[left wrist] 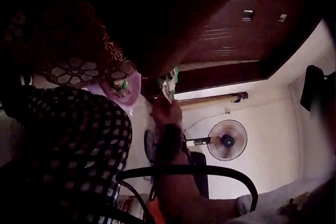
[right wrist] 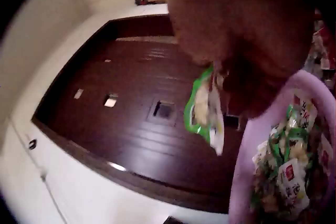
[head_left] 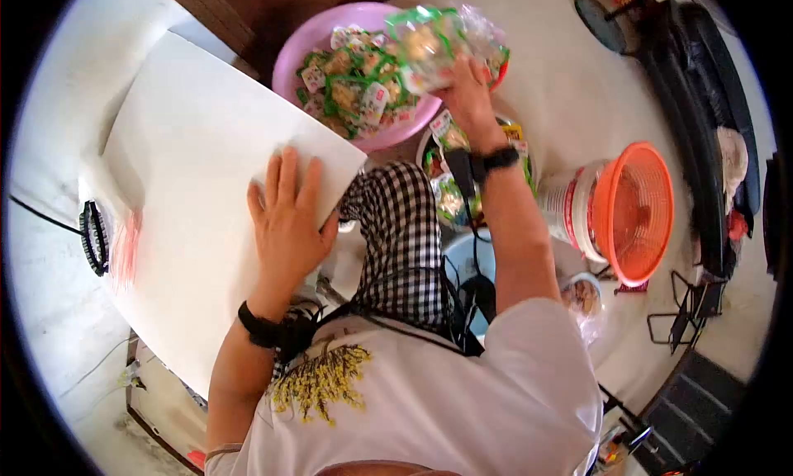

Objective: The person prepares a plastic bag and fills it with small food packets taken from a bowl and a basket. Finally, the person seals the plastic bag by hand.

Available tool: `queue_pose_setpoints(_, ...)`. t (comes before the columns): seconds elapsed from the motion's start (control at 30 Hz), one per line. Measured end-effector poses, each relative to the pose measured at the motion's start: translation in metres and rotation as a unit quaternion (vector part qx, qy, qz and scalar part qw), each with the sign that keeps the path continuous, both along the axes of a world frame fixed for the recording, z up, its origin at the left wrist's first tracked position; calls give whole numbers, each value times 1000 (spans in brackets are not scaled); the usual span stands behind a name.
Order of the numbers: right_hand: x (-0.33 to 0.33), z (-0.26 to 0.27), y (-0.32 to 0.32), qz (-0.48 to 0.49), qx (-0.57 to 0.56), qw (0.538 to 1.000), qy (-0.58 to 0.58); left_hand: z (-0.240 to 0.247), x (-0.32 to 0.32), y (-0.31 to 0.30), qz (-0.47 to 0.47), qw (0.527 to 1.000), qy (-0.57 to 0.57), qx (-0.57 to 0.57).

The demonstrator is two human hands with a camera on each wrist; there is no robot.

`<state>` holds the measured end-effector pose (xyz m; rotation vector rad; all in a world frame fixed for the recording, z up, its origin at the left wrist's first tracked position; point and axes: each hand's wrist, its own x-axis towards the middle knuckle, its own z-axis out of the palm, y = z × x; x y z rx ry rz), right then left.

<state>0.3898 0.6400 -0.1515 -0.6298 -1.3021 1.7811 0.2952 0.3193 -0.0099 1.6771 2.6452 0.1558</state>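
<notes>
My right hand pinches a clear, green-edged snack packet above the right side of a pink basin. Pale food shows through the plastic. In the right wrist view the same packet hangs from the fingers against a dark door. Many similar packets with white labels are heaped in the basin. Flat on a white tabletop, fingers spread, rests my left hand. Below the right wrist, a round container holds more green and colourful packets, partly covered by the forearm.
An orange mesh basket tops a white printed bucket on the right. A blue tub stands by the checked-cloth knee. Beyond the right hand are more clear wrappers. A standing fan shows in the left wrist view.
</notes>
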Motion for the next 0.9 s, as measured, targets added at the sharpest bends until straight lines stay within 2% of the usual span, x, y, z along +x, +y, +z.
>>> queue_pose_setpoints(0.03, -1, 3, 1, 48, 14, 999, -5, -1, -1, -1, -1, 1000, 7, -5)
queue_pose_setpoints(0.07, 20, 38, -3, 124, -4, 991, -41, -5, -1, -1, -4, 1000, 10, -13)
queue_pose_setpoints(0.13, 60, 37, -3, 101, 65, 974, -190, -6, 2, -1, -5, 999, 31, -21)
queue_pose_setpoints(0.17, 81, 23, 11, 74, 14, 977, -200, -7, 2, 1, -4, 999, 40, -21)
queue_pose_setpoints(0.23, 149, 3, 25, 58, 32, 964, -258, -11, 2, 2, -8, 999, 38, -17)
queue_pose_setpoints(0.3, 211, -29, 25, -38, -44, 939, -340, -15, -1, 3, -9, 999, 41, -17)
queue_pose_setpoints(0.37, 301, -121, 31, -58, -139, 943, -298, -17, -2, 3, -8, 999, 45, -26)
queue_pose_setpoints(0.43, 330, -142, 3, -49, -210, 872, -439, -21, -4, 2, -19, 998, 57, -25)
queue_pose_setpoints(0.47, 343, -164, -9, -38, -201, 850, -486, -22, -5, 2, -27, 998, 61, -21)
queue_pose_setpoints(0.57, 353, -250, -44, -16, 36, 807, -589, -23, -9, 1, -50, 997, 62, -8)
queue_pose_setpoints(0.6, 326, -237, -59, -33, 32, 755, -655, -24, -9, 2, -53, 997, 60, -5)
queue_pose_setpoints(0.7, 295, -237, -75, -52, 145, 719, -678, -24, -10, 1, -58, 996, 64, -4)
queue_pose_setpoints(0.8, 274, -242, -69, -58, 164, 716, -676, -25, -9, 2, -55, 996, 71, -4)
queue_pose_setpoints(0.9, 260, -273, -70, -89, 67, 712, -694, -24, -8, 4, -52, 995, 79, -15)
